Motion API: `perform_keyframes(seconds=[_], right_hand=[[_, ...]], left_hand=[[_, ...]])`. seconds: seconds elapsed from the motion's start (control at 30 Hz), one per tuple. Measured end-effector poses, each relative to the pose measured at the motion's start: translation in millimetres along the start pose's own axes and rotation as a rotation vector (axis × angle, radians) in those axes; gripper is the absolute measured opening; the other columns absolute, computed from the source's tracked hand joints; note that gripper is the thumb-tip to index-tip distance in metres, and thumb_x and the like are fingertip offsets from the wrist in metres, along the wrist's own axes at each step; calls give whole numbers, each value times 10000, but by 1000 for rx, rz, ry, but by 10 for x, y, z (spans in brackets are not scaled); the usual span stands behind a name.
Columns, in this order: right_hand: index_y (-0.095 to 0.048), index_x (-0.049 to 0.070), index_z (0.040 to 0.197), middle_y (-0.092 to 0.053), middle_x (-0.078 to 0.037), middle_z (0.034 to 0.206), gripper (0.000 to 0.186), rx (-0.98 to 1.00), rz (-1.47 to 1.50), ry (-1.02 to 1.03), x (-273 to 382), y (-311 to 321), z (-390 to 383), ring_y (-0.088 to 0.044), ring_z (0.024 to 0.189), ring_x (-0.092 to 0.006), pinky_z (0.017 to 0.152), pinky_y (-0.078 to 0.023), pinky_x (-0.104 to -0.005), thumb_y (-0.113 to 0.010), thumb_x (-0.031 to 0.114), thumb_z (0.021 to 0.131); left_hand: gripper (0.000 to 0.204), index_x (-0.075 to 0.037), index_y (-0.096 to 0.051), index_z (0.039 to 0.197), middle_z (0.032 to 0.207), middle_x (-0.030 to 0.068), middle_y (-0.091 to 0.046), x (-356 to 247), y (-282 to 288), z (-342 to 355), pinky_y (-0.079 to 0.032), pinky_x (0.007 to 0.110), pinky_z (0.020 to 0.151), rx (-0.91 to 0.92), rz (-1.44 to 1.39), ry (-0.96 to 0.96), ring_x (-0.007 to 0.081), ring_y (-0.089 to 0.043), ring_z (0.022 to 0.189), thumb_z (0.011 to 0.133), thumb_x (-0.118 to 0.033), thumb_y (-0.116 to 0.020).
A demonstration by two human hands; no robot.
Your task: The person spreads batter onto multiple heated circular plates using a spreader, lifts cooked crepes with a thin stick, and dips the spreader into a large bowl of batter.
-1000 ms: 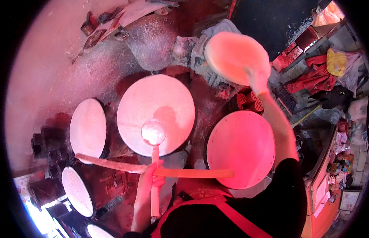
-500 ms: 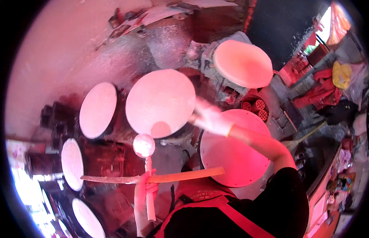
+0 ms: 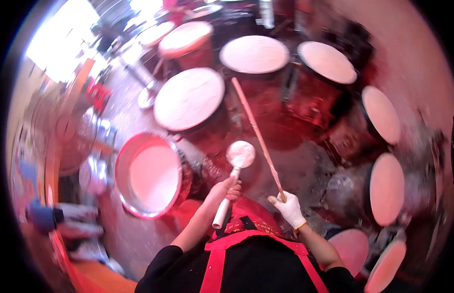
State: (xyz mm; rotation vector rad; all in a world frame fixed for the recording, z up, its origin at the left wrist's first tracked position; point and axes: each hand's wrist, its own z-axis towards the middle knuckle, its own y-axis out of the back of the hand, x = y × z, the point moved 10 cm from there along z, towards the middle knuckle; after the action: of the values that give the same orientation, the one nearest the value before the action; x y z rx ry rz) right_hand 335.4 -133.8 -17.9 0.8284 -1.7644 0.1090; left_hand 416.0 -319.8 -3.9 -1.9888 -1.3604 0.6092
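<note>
My bare left hand (image 3: 230, 189) is wrapped round the pale handle of a ladle (image 3: 240, 154); its round bowl is coated in white and points away from me. In my right hand (image 3: 290, 211), which wears a white glove, is one end of a long thin wooden strip (image 3: 256, 129) that slants up and to the left. Left of the ladle stands a wide metal basin (image 3: 120, 190) of white, batter-like liquid (image 3: 155, 177). The nearest round white-topped plate (image 3: 189, 99) lies beyond the ladle, apart from both hands.
Several more pale discs curve round me on dark stands: one at the far middle (image 3: 254, 54), others at far right (image 3: 327, 62) and right (image 3: 387, 189). A fan (image 3: 65, 128) stands at left, with a small red stool (image 3: 97, 94) behind it.
My view has swung round to the left, toward the basin. The wooden strip has passed from my left hand, which held it with the ladle, into my gloved right hand.
</note>
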Motion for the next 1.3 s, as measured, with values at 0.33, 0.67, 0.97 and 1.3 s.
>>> perform_keyframes(seconds=[0.33, 0.67, 0.97, 1.3], right_hand=[[-449, 94, 1323, -595, -214, 980, 470, 540, -635, 439, 932, -2348, 879, -609, 887, -371, 727, -474, -452, -547, 105, 863], [-219, 194, 1471, -609, -218, 828, 599, 732, -874, 708, 1500, -4748, 1634, -608, 683, -380, 627, -472, -493, -461, 143, 926], [-130, 229, 1488, -607, -250, 730, 649, 769, -884, 568, 1162, -3819, 1406, -609, 631, -418, 573, -473, -521, -458, 156, 933], [-282, 142, 1456, -601, -204, 874, 644, 589, -649, 1029, 2129, -2974, 595, -601, 666, -390, 580, -476, -453, -528, 40, 870]], left_hand=[[476, -93, -437, 1343, 875, 136, -562, -2419, 2892, -1843, -477, 416, 718, -1392, 1857, -884, 287, -578, 844, 869, -50, -453], [234, -17, -536, 1036, 669, 185, -530, -2664, 5115, -832, -474, 410, 546, -1364, 602, -584, 301, -572, 609, 942, -188, -408], [146, -36, -450, 891, 588, -14, -379, -3163, 2804, -654, -336, 187, 348, 240, -1052, -691, 68, -381, 443, 964, -155, -408], [226, -91, -409, 1071, 655, -12, -388, -2814, 1530, -3303, -310, 185, 388, -430, -110, -1291, 62, -377, 469, 1000, -306, -406]])
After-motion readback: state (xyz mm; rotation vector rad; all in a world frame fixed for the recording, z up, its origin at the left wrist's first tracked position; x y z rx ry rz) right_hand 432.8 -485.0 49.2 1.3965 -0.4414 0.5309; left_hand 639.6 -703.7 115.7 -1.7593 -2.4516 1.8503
